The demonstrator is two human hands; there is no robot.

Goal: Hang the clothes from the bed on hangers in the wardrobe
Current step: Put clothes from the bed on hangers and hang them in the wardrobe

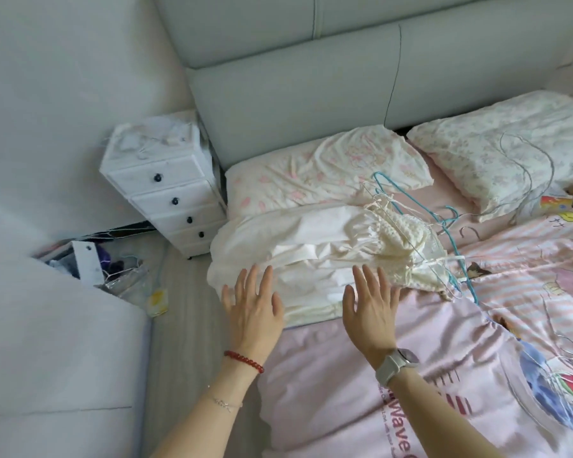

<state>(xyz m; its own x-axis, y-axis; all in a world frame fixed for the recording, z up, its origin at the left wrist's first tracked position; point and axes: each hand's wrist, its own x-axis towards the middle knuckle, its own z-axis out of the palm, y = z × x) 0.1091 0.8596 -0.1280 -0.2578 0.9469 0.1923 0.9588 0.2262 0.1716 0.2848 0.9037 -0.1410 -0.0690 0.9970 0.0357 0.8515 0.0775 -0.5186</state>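
Note:
A pile of white and cream clothes (298, 246) lies on the bed near its left edge, below the pillows. A cream knitted piece (407, 233) tops the pile's right end, with several wire hangers (444, 226), blue and white, tangled through it. My left hand (253, 304) and my right hand (371, 307) are stretched out with fingers spread and straight, just at the pile's near edge. Neither hand holds anything. The left wrist wears a red bead bracelet, the right a watch.
The bed carries a pink cartoon duvet (411, 375) and two pillows (311, 170) against a grey headboard (295, 94). A small white drawer unit (169, 183) stands on the floor left of the bed. Clutter (113, 269) lies on the floor beside a white panel.

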